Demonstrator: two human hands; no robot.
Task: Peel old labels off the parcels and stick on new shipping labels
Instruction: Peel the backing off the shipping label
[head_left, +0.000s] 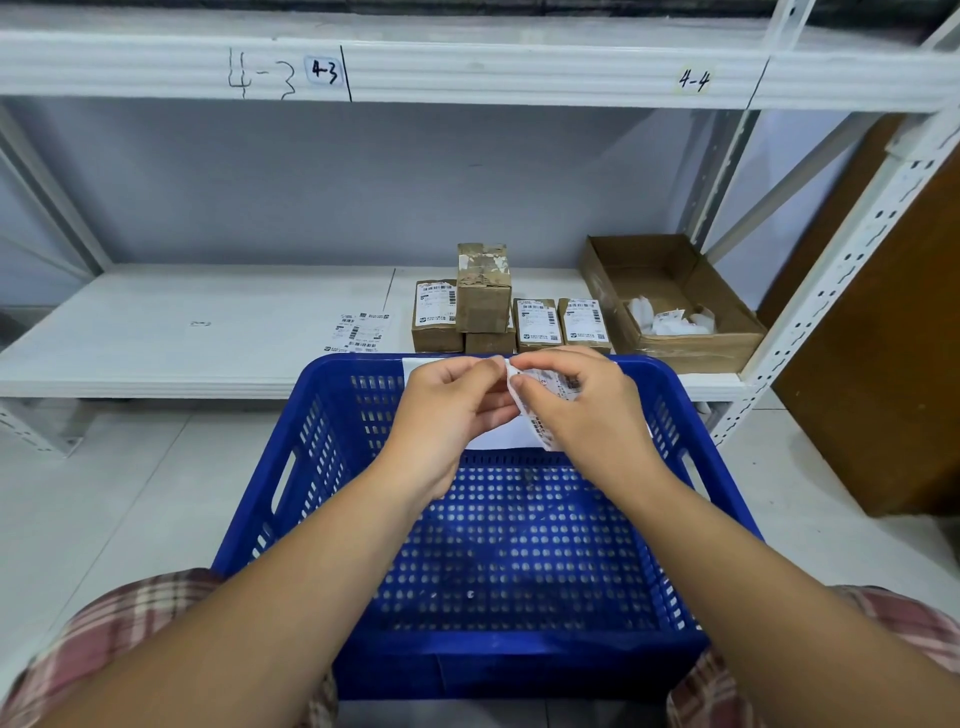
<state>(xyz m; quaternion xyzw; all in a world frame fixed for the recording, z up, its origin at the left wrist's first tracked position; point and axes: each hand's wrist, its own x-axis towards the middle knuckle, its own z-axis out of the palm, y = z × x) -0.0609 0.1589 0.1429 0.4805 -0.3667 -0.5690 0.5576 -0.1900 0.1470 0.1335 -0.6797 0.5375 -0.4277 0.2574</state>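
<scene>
You have both hands together over the far end of the blue basket (670, 375), meeting on one printed label (543, 434). Your left hand (447, 410) pinches its upper corner between thumb and fingertip, and your right hand (582, 410) curls round the rest of the strip, thumb on its face. No parcel is in either hand, so that hold looks meant to split a fresh sticker from its backing, one hand anchoring while the other teases the edge up (though whether the layers have parted is too small to tell). Working above the basket keeps the sheet off the floor if it slips. The parcels (535, 325) stand well beyond your fingers on the white shelf (182, 332), several already labelled. One scuffed brown box (483, 296) stacked on top looks stripped and bare, probably the one waiting for this label. Spare labels (361, 330) lie left of them, and an open carton (727, 338) of crumpled white scraps sits to the right.
</scene>
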